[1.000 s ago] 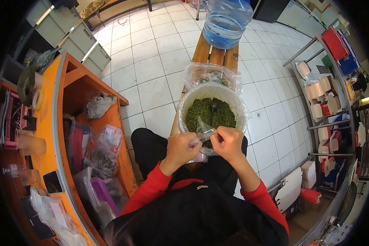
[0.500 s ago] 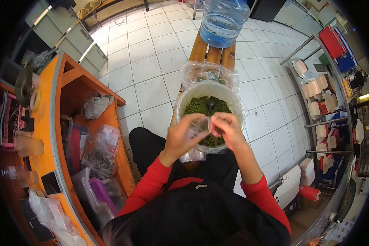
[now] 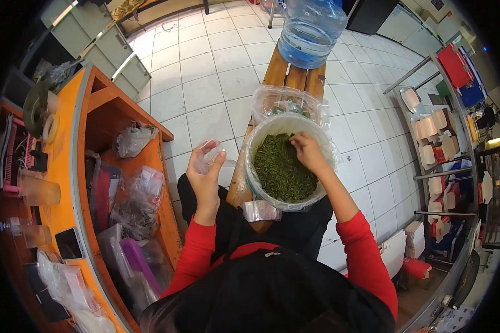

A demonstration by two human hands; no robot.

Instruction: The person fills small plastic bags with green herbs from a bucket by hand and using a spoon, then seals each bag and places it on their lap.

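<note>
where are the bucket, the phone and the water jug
Bucket (image 3: 279,125), head view: far inner wall, above the greens (image 3: 283,172).
Phone (image 3: 69,244), head view: middle of its dark screen.
Water jug (image 3: 312,38), head view: middle of its clear side.

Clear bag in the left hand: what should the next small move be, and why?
I'd probably bring the left hand with its clear bag over the tub: it is out to the left, clear of the rim, while the right hand is at the chopped greens inside. Spills would then likely fall back in. Whether the right fingers grip anything is unclear.
</note>
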